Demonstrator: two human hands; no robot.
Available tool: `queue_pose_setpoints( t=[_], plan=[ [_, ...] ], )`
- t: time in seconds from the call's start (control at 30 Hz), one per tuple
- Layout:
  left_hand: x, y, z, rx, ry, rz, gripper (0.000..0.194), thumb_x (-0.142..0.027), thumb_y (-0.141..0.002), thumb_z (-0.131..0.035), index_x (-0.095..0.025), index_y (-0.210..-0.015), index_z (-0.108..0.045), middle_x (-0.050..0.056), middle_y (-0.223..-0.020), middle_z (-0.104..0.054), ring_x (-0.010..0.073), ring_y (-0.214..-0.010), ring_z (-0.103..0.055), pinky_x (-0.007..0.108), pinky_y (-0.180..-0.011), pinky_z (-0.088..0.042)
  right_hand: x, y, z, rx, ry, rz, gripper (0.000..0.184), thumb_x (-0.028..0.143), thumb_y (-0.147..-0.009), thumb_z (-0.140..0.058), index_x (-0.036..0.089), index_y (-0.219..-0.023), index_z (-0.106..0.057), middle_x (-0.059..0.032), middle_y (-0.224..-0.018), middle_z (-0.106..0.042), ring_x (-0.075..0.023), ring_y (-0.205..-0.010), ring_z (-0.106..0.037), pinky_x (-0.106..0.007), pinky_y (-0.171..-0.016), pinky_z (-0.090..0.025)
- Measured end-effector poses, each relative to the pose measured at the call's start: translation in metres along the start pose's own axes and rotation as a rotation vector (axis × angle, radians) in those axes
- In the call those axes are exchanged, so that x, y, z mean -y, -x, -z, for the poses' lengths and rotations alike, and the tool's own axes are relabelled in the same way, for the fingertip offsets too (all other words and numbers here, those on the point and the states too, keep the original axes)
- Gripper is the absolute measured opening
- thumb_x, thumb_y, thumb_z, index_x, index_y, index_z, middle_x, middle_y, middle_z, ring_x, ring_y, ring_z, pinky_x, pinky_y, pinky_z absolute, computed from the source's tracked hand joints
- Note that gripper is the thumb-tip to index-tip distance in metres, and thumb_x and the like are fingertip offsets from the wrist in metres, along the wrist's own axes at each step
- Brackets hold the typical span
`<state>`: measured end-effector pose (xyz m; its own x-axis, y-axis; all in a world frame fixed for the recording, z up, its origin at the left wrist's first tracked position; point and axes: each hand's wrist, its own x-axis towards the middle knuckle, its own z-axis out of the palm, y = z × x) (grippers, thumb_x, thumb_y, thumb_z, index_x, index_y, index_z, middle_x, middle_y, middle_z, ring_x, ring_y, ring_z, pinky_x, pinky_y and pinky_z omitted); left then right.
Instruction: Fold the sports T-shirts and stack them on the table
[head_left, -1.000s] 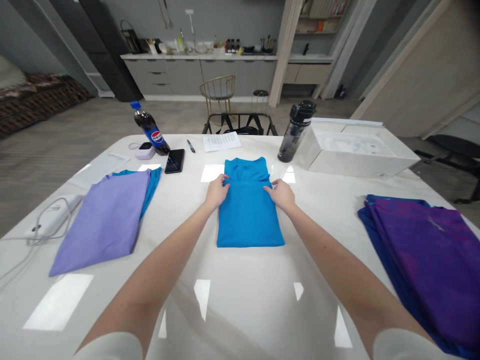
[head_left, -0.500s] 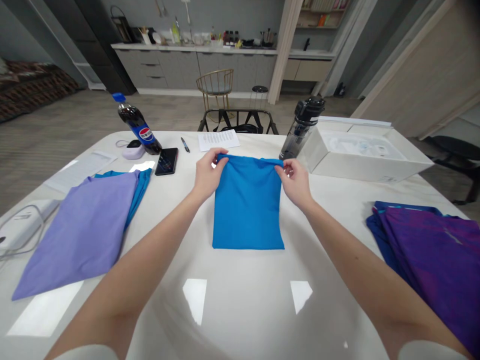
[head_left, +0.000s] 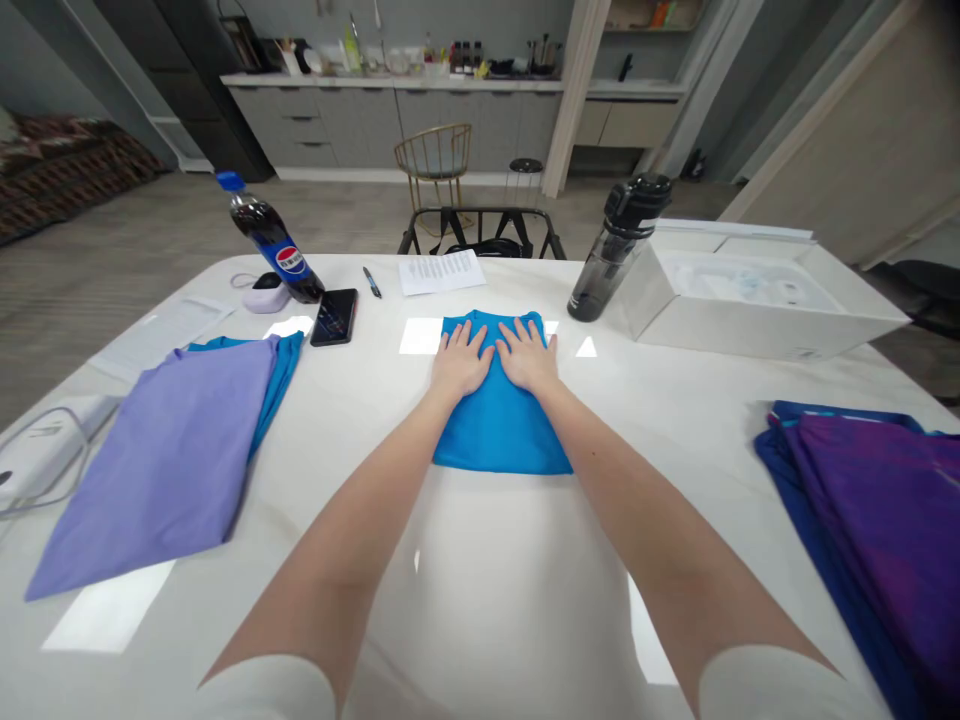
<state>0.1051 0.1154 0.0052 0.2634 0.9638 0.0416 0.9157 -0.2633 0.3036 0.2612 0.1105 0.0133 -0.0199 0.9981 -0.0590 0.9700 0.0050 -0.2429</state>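
Observation:
A blue folded garment [head_left: 499, 430] lies flat on the white table [head_left: 495, 560], straight ahead of me. My left hand [head_left: 463, 362] rests palm down on its upper left part, fingers spread. Beside it, my right hand [head_left: 526, 355] presses flat on the upper right part, its fingers also spread. The thumbs are close together near the garment's middle. Both hands and wrists cover parts of the cloth. On the left lies a lavender garment [head_left: 165, 450] over a blue one [head_left: 277, 390]. Folded purple and navy garments [head_left: 877, 500] are stacked at the right.
Toward the back left stand a cola bottle [head_left: 277, 245], a phone [head_left: 334, 317] and a pen [head_left: 372, 283]. A printed sheet [head_left: 442, 272] lies at the far edge. A dark water bottle [head_left: 615, 250] and a white box [head_left: 757, 315] stand back right. A power strip [head_left: 52, 445] sits far left.
Both hands have let go of the garment's top corners and moved inward onto the cloth, fingers now spread flat. The cloth's top edge is down on the table.

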Motion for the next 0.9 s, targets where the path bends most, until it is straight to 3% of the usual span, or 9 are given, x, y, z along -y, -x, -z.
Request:
queue_pose_setpoints(
  t=[0.13,0.23,0.43,0.53,0.6,0.67,0.73,0.9],
  plan=[
    [0.001,-0.003,0.000,0.008,-0.014,0.007,0.066,-0.058,-0.104,-0.024,-0.028,-0.162,-0.034,0.004,-0.171,-0.022,0.0266,-0.158,-0.019,0.049,-0.130,-0.013,-0.001,0.002,0.006,0.017,-0.001,-0.069,0.066,0.060,-0.105,-0.015,0.033,-0.164,-0.025,-0.0014,-0.173,-0.012,-0.0311,-0.158,-0.006,-0.070,-0.121,-0.006],
    [0.002,-0.004,-0.002,-0.024,0.002,0.001,0.064,-0.056,-0.104,-0.028,-0.027,-0.161,-0.036,0.005,-0.170,-0.026,0.0278,-0.158,-0.021,0.050,-0.129,-0.014,0.000,0.021,0.005,0.012,-0.005,-0.092,0.069,0.060,-0.105,-0.015,0.028,-0.165,-0.025,-0.0060,-0.173,-0.013,-0.0324,-0.158,-0.008,-0.072,-0.120,-0.004],
    [-0.006,0.003,0.000,-0.178,0.016,-0.077,0.049,-0.041,-0.104,-0.038,-0.018,-0.144,-0.056,0.018,-0.156,-0.047,0.0357,-0.147,-0.038,0.060,-0.121,-0.025,0.006,0.118,-0.014,-0.018,0.020,0.058,0.062,0.054,-0.107,-0.019,0.031,-0.164,-0.028,-0.0035,-0.171,-0.020,-0.0335,-0.157,-0.013,-0.073,-0.120,-0.005],
    [-0.022,0.015,0.008,-0.166,-0.017,-0.117,0.040,-0.022,-0.103,-0.033,-0.012,-0.127,-0.063,0.023,-0.137,-0.059,0.0361,-0.135,-0.049,0.057,-0.113,-0.035,0.007,0.157,-0.017,-0.055,0.030,0.068,0.061,0.054,-0.107,-0.021,0.031,-0.163,-0.031,-0.0029,-0.170,-0.023,-0.0322,-0.157,-0.016,-0.070,-0.122,-0.007],
    [-0.035,0.032,0.010,-0.147,-0.032,-0.060,0.042,-0.018,-0.103,-0.030,-0.010,-0.128,-0.062,0.024,-0.134,-0.060,0.0349,-0.131,-0.052,0.054,-0.111,-0.038,0.008,0.169,-0.015,-0.070,0.027,0.061,0.061,0.053,-0.107,-0.022,0.031,-0.163,-0.032,-0.0030,-0.170,-0.024,-0.0319,-0.156,-0.018,-0.068,-0.122,-0.008],
    [-0.044,0.057,0.008,-0.153,-0.019,-0.003,0.045,-0.023,-0.104,-0.030,-0.010,-0.137,-0.057,0.023,-0.143,-0.055,0.0337,-0.135,-0.050,0.053,-0.114,-0.036,0.008,0.172,-0.013,-0.086,0.022,0.059,0.060,0.052,-0.107,-0.023,0.031,-0.162,-0.033,-0.0034,-0.170,-0.025,-0.0316,-0.156,-0.019,-0.068,-0.122,-0.008],
    [-0.048,0.090,0.002,-0.136,0.003,-0.035,0.049,-0.028,-0.106,-0.030,-0.013,-0.147,-0.051,0.019,-0.155,-0.047,0.0313,-0.144,-0.043,0.051,-0.120,-0.031,0.008,0.170,-0.012,-0.102,0.019,0.062,0.060,0.050,-0.107,-0.023,0.030,-0.162,-0.033,-0.0035,-0.170,-0.025,-0.0310,-0.156,-0.018,-0.067,-0.122,-0.008],
    [-0.028,0.169,0.002,-0.046,-0.058,-0.165,0.055,-0.043,-0.107,-0.028,-0.025,-0.158,-0.041,0.010,-0.167,-0.034,0.0278,-0.155,-0.029,0.050,-0.126,-0.022,0.007,0.167,-0.014,-0.088,0.002,0.061,0.062,0.052,-0.107,-0.023,0.029,-0.163,-0.031,-0.0032,-0.171,-0.022,-0.0304,-0.157,-0.016,-0.067,-0.122,-0.008]
  ],
)
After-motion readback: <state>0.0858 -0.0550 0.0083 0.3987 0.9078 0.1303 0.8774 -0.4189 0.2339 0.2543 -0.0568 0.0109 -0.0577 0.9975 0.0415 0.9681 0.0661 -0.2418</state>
